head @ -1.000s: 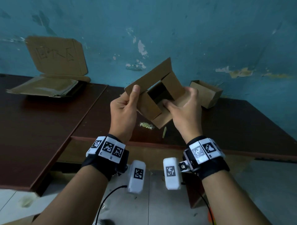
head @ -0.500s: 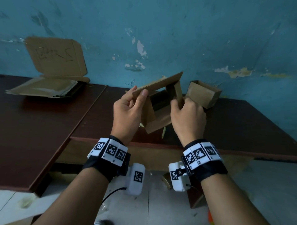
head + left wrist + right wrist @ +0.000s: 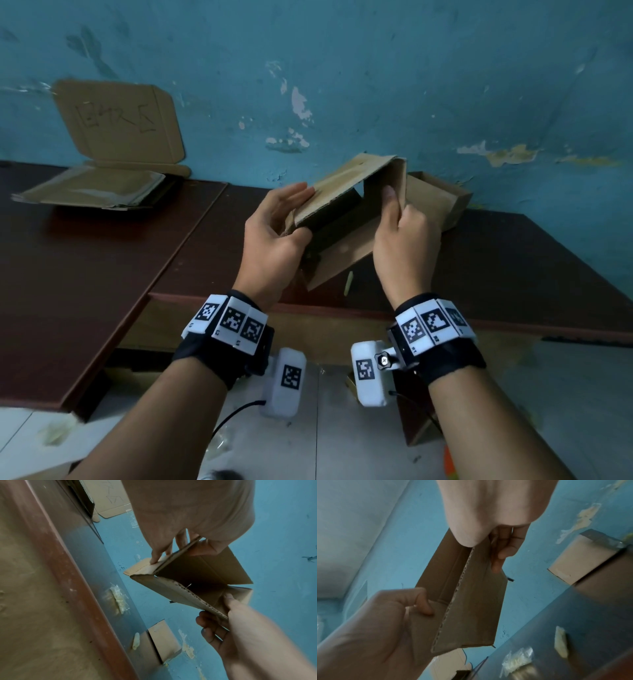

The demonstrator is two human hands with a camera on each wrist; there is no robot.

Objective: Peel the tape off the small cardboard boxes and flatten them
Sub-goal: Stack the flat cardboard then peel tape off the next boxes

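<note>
I hold a small brown cardboard box [image 3: 346,181] in the air over the dark table [image 3: 513,274], open at both ends and skewed into a slanted tube. My left hand [image 3: 301,212] pinches its left panel, thumb under and fingers on top. On the right panel my right hand [image 3: 397,205] has the thumb inside, with the fingers hidden behind. The left wrist view shows the box [image 3: 197,574] from its open end, the left hand [image 3: 180,551] above and the right hand [image 3: 223,615] below. The right wrist view shows its corrugated edge [image 3: 462,601].
A second open small box [image 3: 442,202] stands on the table against the blue wall. Two peeled tape bits [image 3: 120,599] [image 3: 136,641] lie near the table's front edge. A stack of flattened cardboard [image 3: 92,188] and an upright cardboard sheet [image 3: 116,123] sit far left.
The box has been turned and lifted; its flaps no longer face me and it now stands as a skewed open tube. Both hands have shifted their hold to opposite panels.
</note>
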